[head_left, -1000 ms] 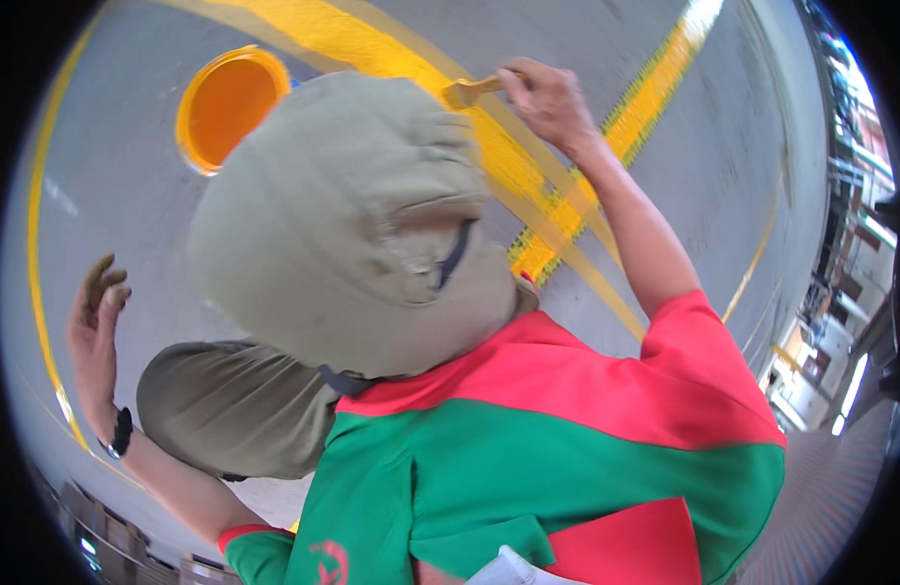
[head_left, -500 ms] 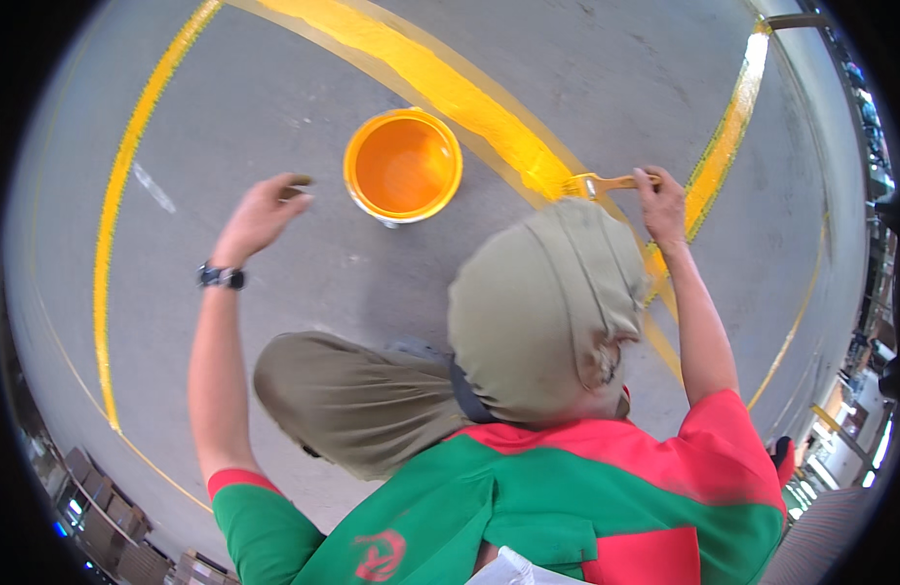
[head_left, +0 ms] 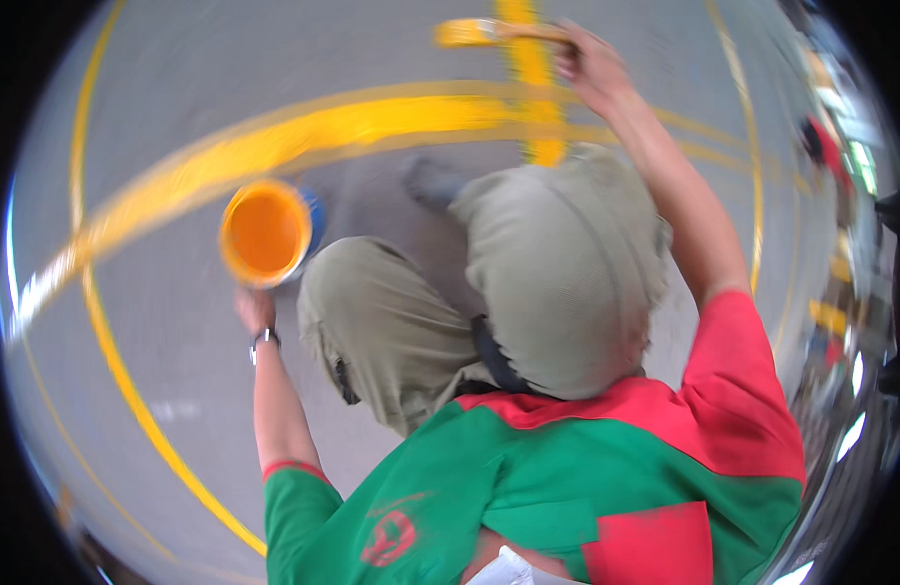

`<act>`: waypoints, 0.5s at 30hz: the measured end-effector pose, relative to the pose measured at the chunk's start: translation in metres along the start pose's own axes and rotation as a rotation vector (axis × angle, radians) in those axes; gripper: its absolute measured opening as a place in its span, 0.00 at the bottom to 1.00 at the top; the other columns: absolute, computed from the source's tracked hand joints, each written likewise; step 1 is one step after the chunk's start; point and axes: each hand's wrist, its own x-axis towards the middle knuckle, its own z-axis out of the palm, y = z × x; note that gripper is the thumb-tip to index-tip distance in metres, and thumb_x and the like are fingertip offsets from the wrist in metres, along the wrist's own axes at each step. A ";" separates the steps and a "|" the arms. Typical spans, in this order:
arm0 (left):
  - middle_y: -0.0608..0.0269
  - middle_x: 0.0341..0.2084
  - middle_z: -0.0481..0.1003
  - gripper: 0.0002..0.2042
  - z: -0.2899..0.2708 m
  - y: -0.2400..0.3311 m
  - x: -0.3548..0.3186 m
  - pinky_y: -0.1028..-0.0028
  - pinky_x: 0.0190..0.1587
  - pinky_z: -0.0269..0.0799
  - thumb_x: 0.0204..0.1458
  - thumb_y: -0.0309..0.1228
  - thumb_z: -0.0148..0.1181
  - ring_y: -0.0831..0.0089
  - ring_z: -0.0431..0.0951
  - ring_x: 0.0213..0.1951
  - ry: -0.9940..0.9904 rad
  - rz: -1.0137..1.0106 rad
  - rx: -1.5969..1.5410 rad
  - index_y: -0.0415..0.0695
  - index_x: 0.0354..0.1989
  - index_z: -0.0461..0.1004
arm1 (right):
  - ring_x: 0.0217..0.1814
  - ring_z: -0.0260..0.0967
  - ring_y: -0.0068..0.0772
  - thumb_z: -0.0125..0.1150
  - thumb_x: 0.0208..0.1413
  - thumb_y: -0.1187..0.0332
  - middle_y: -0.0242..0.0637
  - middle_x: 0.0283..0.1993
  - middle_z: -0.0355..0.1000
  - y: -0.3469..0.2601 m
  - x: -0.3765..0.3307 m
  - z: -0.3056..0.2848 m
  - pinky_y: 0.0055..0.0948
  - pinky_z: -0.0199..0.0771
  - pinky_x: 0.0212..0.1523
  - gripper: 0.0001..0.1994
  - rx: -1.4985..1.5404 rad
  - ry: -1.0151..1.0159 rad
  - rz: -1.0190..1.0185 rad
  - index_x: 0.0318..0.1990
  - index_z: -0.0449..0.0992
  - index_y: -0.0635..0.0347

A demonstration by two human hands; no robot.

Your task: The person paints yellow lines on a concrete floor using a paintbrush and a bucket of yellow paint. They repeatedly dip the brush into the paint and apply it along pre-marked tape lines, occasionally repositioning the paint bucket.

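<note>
Near the upper edge of the head view, right of centre, the right hand (head_left: 594, 70) is closed around the wooden handle of a paintbrush (head_left: 503, 31), fingers wrapped, no gap seen. The brush lies roughly level, bristle end to the left and coated yellow; its handle passes in front of a yellow crossing stripe (head_left: 530, 70) on the grey floor (head_left: 182, 356). Contact between bristles and floor: cannot be told from this angle. Left of centre, a round bucket (head_left: 316, 219) stands on the floor, wall partly blue, rim yellow, with orange-yellow paint (head_left: 266, 234) inside. The left hand (head_left: 255, 307) is at the bucket's near lower edge (fingers blurred and partly hidden, so how far open they are, and whether they grip the bucket, cannot be told). A dark wristwatch (head_left: 265, 339) is on that wrist. Beyond the bucket, a broad yellow stripe (head_left: 372, 122) runs from lower left up toward the crossing stripe, bright along its middle, paler bands on both sides. A narrower yellow line (head_left: 138, 390) curves down the left side. Bent knees in khaki trousers (head_left: 567, 273) sit between the arms; green and red shirt (head_left: 567, 453) below.
</note>
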 end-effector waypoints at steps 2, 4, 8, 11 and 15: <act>0.39 0.66 0.61 0.33 0.018 -0.017 -0.023 0.50 0.67 0.59 0.65 0.51 0.47 0.43 0.62 0.67 0.177 -0.022 0.314 0.38 0.70 0.57 | 0.21 0.65 0.23 0.58 0.66 0.57 0.32 0.23 0.71 -0.040 -0.006 0.000 0.26 0.68 0.22 0.14 0.034 0.006 -0.009 0.34 0.76 0.59; 0.36 0.70 0.53 0.35 0.030 -0.025 -0.038 0.45 0.67 0.58 0.66 0.52 0.43 0.33 0.58 0.67 0.131 -0.055 0.474 0.36 0.71 0.53 | 0.19 0.62 0.22 0.58 0.66 0.58 0.29 0.22 0.69 -0.082 -0.037 -0.008 0.24 0.64 0.20 0.13 -0.075 0.205 -0.107 0.31 0.74 0.55; 0.32 0.70 0.52 0.35 0.001 -0.042 -0.053 0.45 0.68 0.57 0.67 0.51 0.41 0.32 0.60 0.66 0.082 -0.041 0.435 0.32 0.71 0.52 | 0.18 0.58 0.21 0.56 0.67 0.58 0.27 0.21 0.65 -0.144 -0.067 -0.011 0.25 0.60 0.19 0.13 -0.204 0.261 -0.148 0.30 0.72 0.52; 0.38 0.72 0.49 0.34 -0.012 -0.049 -0.060 0.44 0.67 0.59 0.67 0.52 0.41 0.31 0.59 0.66 0.006 -0.062 0.477 0.38 0.73 0.51 | 0.18 0.54 0.21 0.54 0.67 0.56 0.27 0.20 0.63 -0.152 -0.081 -0.023 0.24 0.55 0.18 0.14 -0.299 0.330 -0.138 0.30 0.70 0.52; 0.49 0.75 0.45 0.35 -0.011 -0.051 -0.057 0.34 0.61 0.62 0.66 0.54 0.42 0.33 0.56 0.69 -0.001 -0.173 0.592 0.47 0.76 0.47 | 0.18 0.54 0.20 0.54 0.67 0.55 0.26 0.20 0.63 -0.129 -0.079 -0.045 0.24 0.55 0.18 0.15 -0.223 0.288 -0.073 0.30 0.70 0.51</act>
